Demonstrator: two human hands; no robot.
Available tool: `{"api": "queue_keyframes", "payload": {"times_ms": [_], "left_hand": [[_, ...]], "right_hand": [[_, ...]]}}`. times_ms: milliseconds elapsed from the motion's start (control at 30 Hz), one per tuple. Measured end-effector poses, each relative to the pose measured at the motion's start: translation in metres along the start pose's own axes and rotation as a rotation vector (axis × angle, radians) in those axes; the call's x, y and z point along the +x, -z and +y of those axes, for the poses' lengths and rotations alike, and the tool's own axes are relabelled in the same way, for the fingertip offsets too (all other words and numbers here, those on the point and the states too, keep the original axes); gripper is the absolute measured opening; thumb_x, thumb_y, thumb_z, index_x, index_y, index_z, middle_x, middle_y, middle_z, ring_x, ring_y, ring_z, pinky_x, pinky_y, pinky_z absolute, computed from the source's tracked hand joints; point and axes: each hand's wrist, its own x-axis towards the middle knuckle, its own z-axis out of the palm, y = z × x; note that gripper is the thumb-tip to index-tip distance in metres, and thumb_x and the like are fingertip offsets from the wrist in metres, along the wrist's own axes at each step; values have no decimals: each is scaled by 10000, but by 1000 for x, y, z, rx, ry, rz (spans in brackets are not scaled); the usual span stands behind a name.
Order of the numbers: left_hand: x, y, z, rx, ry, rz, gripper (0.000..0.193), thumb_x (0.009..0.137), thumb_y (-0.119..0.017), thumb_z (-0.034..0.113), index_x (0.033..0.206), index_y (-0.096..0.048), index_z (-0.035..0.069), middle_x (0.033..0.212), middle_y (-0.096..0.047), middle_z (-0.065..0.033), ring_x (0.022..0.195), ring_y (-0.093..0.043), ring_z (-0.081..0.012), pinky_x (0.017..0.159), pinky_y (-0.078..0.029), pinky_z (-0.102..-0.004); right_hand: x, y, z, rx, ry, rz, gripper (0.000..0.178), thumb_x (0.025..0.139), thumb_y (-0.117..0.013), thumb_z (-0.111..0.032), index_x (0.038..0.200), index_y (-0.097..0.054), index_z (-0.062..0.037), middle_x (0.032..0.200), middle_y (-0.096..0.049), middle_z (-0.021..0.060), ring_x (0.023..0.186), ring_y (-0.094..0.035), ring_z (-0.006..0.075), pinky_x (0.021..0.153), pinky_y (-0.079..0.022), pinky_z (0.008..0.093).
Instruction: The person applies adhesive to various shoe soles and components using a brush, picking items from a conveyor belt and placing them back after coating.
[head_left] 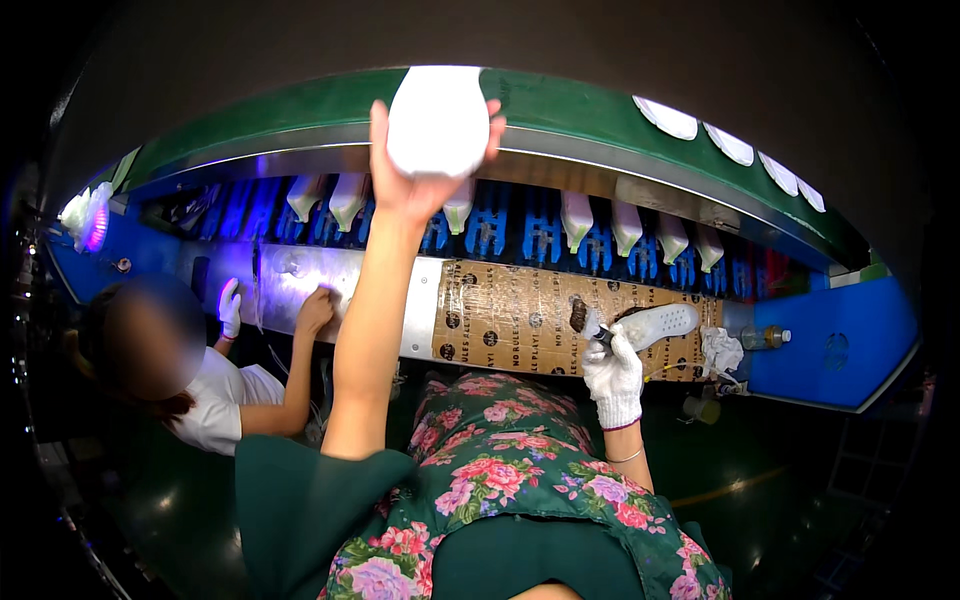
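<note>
My bare left hand (412, 190) reaches up over the green conveyor belt (290, 112), with fingers and thumb around a white shoe sole (438, 122). My right hand (612, 384), in a white knitted glove, grips a brush (592, 324) with brown bristles, low over a printed cardboard sheet (500, 318). Beyond that glove lies a grey sole-shaped piece (665, 323) with a dotted pattern. Something dark sits at its near end, and I cannot make out what it is.
White soles (665, 118) lie along the belt at the right. Below it, pale pieces (577, 220) stand in a row among blue racks (541, 238). A crumpled white cloth (721, 352) and clear bottle (768, 338) are rightward. A co-worker (225, 400) works at left.
</note>
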Motion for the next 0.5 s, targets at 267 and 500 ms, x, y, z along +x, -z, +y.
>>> {"api": "queue_keyframes", "payload": {"times_ms": [267, 500], "left_hand": [[54, 15, 4, -453, -149, 506, 648, 1069, -280, 446, 1481, -223, -52, 1455, -307, -326, 1257, -492, -449, 1025, -507, -524], [85, 12, 9, -292, -153, 555, 831, 1033, -302, 553, 1453, -192, -155, 1414, -362, -368, 1269, -496, -445, 1015, -515, -476]], "right_hand": [[4, 5, 6, -95, -1, 14, 227, 854, -675, -34, 1067, -597, -30, 1055, -643, 115, 792, -610, 194, 681, -523, 290], [7, 9, 14, -153, 6, 37, 230, 866, -685, -54, 1081, -604, -42, 1045, -660, 110, 785, -600, 187, 672, -516, 284]]}}
